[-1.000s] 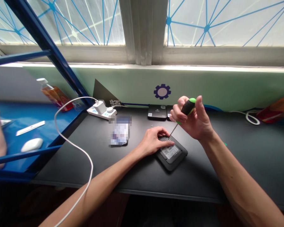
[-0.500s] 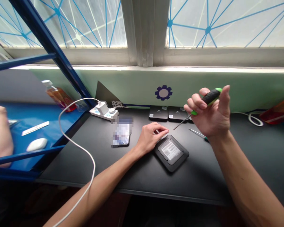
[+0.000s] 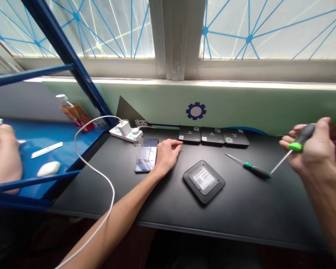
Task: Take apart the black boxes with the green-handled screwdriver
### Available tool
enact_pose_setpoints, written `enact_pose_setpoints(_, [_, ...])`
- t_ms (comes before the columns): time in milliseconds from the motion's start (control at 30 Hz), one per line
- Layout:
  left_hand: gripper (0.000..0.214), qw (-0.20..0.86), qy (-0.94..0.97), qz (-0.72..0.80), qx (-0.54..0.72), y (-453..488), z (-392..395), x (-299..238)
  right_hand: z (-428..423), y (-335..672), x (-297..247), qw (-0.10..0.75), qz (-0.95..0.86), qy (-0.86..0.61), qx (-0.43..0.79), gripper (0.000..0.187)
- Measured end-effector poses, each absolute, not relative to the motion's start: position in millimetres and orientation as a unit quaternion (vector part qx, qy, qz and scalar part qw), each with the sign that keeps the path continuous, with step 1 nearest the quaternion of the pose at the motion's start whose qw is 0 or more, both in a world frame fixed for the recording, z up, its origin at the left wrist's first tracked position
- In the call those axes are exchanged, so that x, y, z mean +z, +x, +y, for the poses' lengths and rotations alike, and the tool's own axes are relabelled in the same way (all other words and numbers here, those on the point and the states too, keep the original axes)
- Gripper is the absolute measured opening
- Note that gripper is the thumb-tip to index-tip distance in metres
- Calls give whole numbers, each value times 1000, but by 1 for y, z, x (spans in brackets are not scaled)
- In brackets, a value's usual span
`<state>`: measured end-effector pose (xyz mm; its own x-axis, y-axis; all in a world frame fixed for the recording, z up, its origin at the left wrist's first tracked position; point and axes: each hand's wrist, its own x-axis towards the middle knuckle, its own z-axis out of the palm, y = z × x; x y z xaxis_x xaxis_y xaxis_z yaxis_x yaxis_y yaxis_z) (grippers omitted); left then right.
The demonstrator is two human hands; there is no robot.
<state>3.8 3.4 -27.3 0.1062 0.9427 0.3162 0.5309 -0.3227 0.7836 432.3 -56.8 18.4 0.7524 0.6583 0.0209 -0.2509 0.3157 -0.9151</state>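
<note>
Nearest us, the black device lies flat on the desk, white label facing up, though the print is too small to read. Left of it, the left hand rests palm down with its fingers loosely together on the desk, just beside the phone. It holds nothing. Out right, the right hand is curled tight around the screwdriver, which has a black grip and a green collar, its shaft angled down-left. A second screwdriver lies right by its tip. Far back, three black boxes sit in a row under a purple gear sticker.
</note>
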Motion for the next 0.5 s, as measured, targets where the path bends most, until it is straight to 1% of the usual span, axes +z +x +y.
enact_pose_setpoints(33, [20,246,703,526,411,4,2,-26,-61,443,17,789,-180,-518,277,65])
enact_pose_setpoints(100, [27,241,704,528,409,4,0,-23,-73,460,15,803,-143,-503,287,35])
enact_pose_setpoints(167, [25,237,706,530,406,3,-1,-21,-88,471,12,785,-164,-478,359,20])
enact_pose_setpoints(233, [18,231,710,531,401,2,-1,-20,-104,478,6,740,-191,-492,416,9])
enact_pose_setpoints(267, [16,227,713,531,397,2,-1,-21,-111,479,1,720,-196,-512,426,7])
enact_pose_setpoints(333, [16,215,719,532,392,1,0,-22,-124,481,-10,685,-214,-546,432,21])
enact_pose_setpoints(400, [15,205,724,532,389,1,1,-24,-133,481,-22,661,-245,-566,427,30])
enact_pose_setpoints(500, [13,205,728,531,382,0,2,-26,-141,480,-35,625,-314,-602,385,45])
